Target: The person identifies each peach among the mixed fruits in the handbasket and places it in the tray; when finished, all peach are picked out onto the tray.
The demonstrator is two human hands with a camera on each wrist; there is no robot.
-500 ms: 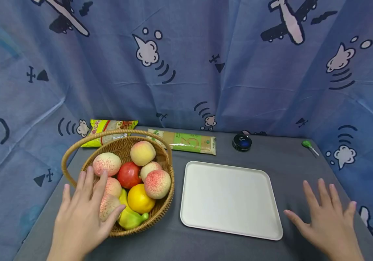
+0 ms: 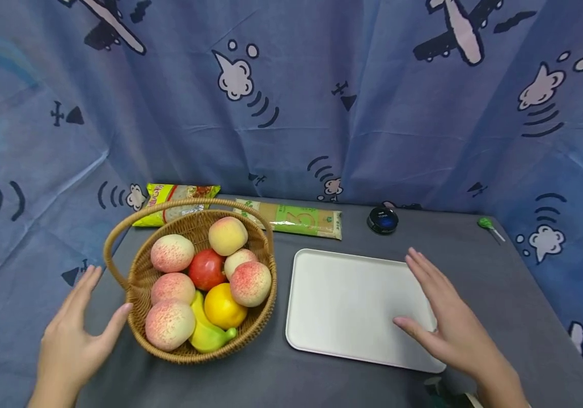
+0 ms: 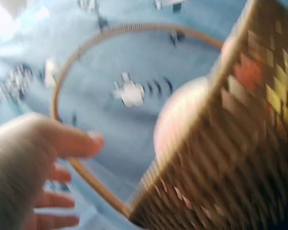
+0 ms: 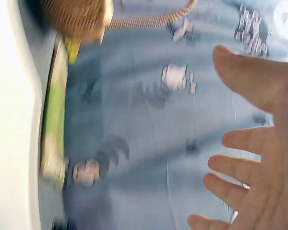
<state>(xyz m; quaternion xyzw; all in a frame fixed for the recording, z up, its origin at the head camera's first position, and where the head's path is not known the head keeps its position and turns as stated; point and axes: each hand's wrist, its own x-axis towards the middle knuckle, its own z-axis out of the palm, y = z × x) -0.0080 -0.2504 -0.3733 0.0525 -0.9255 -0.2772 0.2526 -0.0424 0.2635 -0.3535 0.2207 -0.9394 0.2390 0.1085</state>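
A wicker basket point(image 2: 260, 317) with a hoop handle stands at the table's left, filled with several peaches point(image 2: 172, 253), a red apple point(image 2: 207, 269), an orange point(image 2: 222, 306) and a yellow-green fruit point(image 2: 208, 336). My left hand point(image 2: 76, 331) hovers open just left of the basket, thumb close to its rim; the left wrist view shows the basket point(image 3: 230, 158) blurred beside that hand point(image 3: 33, 158). A white tray point(image 2: 342, 300) lies empty to the right. My right hand point(image 2: 444, 317) is spread open over the tray's right part and holds nothing. In the right wrist view, that hand point(image 4: 259, 158) is blurred.
Along the back edge lie a yellow-green snack bag point(image 2: 169, 201), a long green packet point(image 2: 296, 221), a round dark blue tin point(image 2: 382, 220) and a green lollipop point(image 2: 488, 225). Blue printed cloth point(image 2: 291, 102) walls the grey table point(image 2: 475, 249) on three sides.
My left hand has pulled off the basket's fruit and moved left, clear of the basket. My right hand has swung left from the table's right side to above the tray.
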